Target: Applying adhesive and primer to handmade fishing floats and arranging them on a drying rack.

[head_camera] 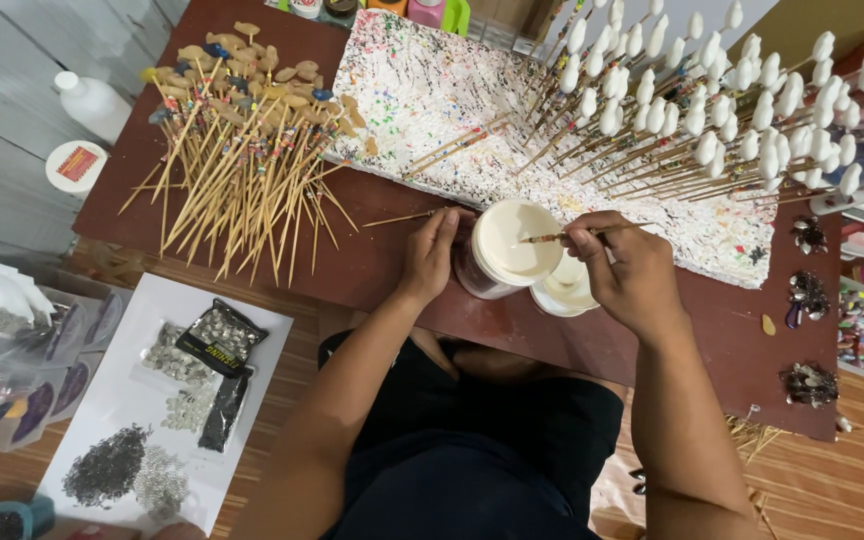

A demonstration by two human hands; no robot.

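Two bare hands work at a low dark-brown table (372,270) set on a wooden plank floor, seen from above. One white foam board (432,100), speckled with paint, lies at twelve o'clock; dozens of skewers with white-coated tips (712,110), too many to count, stand stuck in it toward two o'clock. A loose heap of tan-tipped skewers (242,140) lies at ten o'clock. Two jars sit at the centre: a larger jar of white paint (507,245) and a smaller one (564,290) touching it at four o'clock. The left hand (430,255) grips the larger jar's side at nine o'clock. The right hand (627,265), at three o'clock of the jar, pinches one skewer (572,235) whose tip rests over the white paint. One white sheet (167,400) with grey bead piles lies on the floor at seven o'clock.
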